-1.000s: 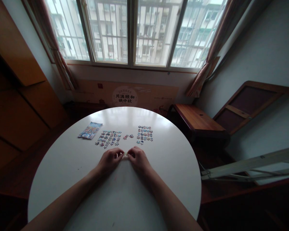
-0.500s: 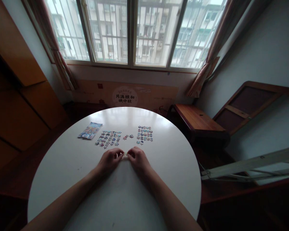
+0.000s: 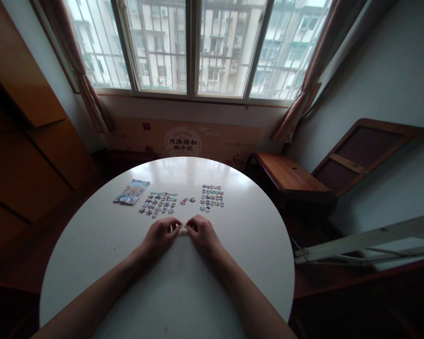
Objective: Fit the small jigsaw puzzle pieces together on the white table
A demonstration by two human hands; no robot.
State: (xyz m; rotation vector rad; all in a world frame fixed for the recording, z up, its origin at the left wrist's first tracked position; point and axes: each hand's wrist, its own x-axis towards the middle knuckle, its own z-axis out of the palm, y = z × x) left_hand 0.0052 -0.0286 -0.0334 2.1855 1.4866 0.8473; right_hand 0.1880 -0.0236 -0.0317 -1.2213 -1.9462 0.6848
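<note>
A small pale piece is pinched by left hand and right hand, at six o'clock from the loose jigsaw pieces; fitting seems in hand, with careful alignment called for.

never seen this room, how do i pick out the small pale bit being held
Find the round white table in front of the window. Near its middle, the left hand and right hand pinch the pale bit between them. Only it is held; the puzzle pieces beyond lie on the table, multicoloured.
</note>
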